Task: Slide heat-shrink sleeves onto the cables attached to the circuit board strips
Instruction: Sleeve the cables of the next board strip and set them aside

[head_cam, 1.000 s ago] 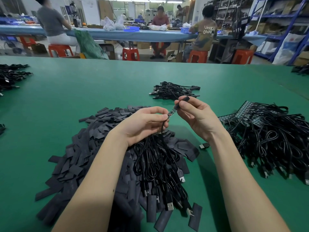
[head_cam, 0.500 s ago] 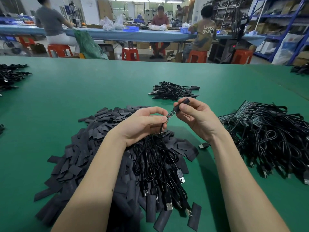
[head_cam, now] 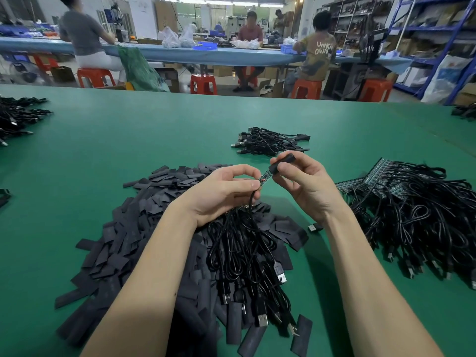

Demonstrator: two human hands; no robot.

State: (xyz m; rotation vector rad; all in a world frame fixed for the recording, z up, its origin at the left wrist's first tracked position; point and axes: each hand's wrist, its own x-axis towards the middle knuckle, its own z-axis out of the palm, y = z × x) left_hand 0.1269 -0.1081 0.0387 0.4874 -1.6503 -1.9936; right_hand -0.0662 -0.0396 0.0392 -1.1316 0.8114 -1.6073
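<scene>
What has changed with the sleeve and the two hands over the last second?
Very little. The right hand still pinches the black sleeve and has eased it slightly further along the small circuit board, so a bit less board shows. The left hand still pinches the board's cable end and holds the cable bundle. The sleeve pile and the table are unchanged.

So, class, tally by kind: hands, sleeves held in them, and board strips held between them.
Bare hands: 2 (left hand, right hand)
Black heat-shrink sleeve: 1
Green circuit board strip: 1
Total: 4
</scene>
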